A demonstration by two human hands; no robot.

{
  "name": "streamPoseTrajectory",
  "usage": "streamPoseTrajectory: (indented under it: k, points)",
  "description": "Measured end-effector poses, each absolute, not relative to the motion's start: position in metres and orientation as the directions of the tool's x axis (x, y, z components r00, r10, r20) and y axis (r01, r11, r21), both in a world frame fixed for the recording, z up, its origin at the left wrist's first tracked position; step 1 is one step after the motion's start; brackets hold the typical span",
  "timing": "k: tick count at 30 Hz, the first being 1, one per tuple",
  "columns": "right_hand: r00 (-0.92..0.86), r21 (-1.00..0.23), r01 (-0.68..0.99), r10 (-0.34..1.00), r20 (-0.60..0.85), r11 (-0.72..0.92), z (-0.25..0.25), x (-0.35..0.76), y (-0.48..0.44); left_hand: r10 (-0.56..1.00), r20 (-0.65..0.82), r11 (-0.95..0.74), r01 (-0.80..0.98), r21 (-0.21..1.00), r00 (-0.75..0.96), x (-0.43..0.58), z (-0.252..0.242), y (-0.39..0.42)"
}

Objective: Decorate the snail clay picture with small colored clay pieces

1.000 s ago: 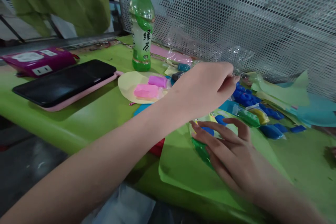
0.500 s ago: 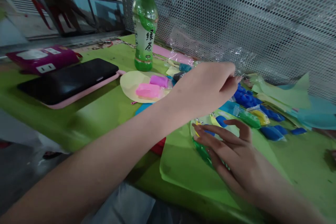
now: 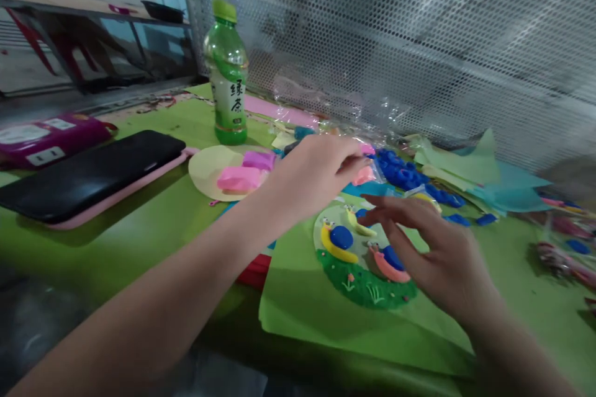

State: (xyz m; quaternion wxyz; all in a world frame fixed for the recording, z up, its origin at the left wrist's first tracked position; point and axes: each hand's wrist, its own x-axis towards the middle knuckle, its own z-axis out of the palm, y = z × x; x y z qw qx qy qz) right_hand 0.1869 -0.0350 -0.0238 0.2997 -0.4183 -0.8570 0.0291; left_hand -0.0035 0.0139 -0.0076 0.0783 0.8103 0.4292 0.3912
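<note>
My left hand [image 3: 326, 164] reaches over the table with its fingers closed on a clear packet of pink clay [image 3: 363, 175]; pink shows above and below the fingertips. Its palm side is hidden. My right hand [image 3: 437, 248] hovers with fingers apart and nothing visible in them, over the right side of a round clay picture. That picture has green clay grass [image 3: 372, 291], a yellow snail [image 3: 338, 248] with a blue shell, a pink snail [image 3: 391, 267] and a pale yellow snail [image 3: 358, 223] partly behind my fingers. It lies on a light green sheet [image 3: 293, 298].
A green tea bottle [image 3: 228, 80] stands at the back. Pink and purple clay packets [image 3: 239, 178] lie on a pale disc [image 3: 202, 170]. At left are a black phone [image 3: 102, 173] and a purple pack [image 3: 56, 136]. Blue clay pieces [image 3: 400, 170] and paper scraps [image 3: 465, 161] lie behind, before a perforated metal panel [image 3: 372, 31].
My left hand has drawn back from the clay pile, and pink clay now shows at its fingers. My right hand has lifted off the picture, uncovering the snails. The view has shifted right.
</note>
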Motion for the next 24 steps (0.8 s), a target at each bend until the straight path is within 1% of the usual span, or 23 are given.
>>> streamPoseTrajectory:
  k: [2,4,7,9,11,15,17,21,24]
  points:
    - [-0.328,-0.45,0.716,0.826,0.458,0.534,-0.019,0.192,-0.029,0.771,0.55,-0.601,0.65,0.465,0.32,-0.001,-0.007,0.013]
    - [-0.265,-0.592,0.66,0.881,0.393,0.463,-0.016,0.195,-0.025,0.758,0.558,-0.616,0.651,0.443,0.337,0.002,-0.006,0.011]
    - [-0.274,-0.794,0.477,0.922,0.273,0.377,-0.013,0.197,-0.02,0.71,0.591,-0.666,0.638,0.387,0.383,0.007,-0.007,0.008]
    - [-0.301,-0.887,0.365,0.937,0.176,0.283,-0.011,0.198,-0.018,0.692,0.591,-0.681,0.646,0.344,0.415,0.009,-0.009,0.008]
    - [-0.321,-0.934,0.289,0.94,0.112,0.21,-0.01,0.201,-0.015,0.67,0.588,-0.7,0.651,0.295,0.453,0.011,-0.012,0.007]
    - [-0.39,-0.976,0.186,0.92,0.036,0.117,-0.012,0.205,-0.01,0.57,0.645,-0.761,0.623,0.181,0.509,0.015,-0.015,0.006]
    - [-0.427,-0.993,0.107,0.904,-0.001,0.05,-0.014,0.207,-0.007,0.522,0.663,-0.777,0.621,0.109,0.537,0.017,-0.017,0.005]
    - [-0.418,-0.995,-0.057,0.907,-0.051,-0.082,-0.019,0.208,-0.005,0.404,0.677,-0.806,0.589,-0.055,0.616,0.014,-0.023,0.006]
    - [-0.416,-0.989,-0.092,0.907,-0.064,-0.112,-0.021,0.209,-0.004,0.334,0.652,-0.845,0.523,-0.114,0.681,0.007,-0.029,0.009]
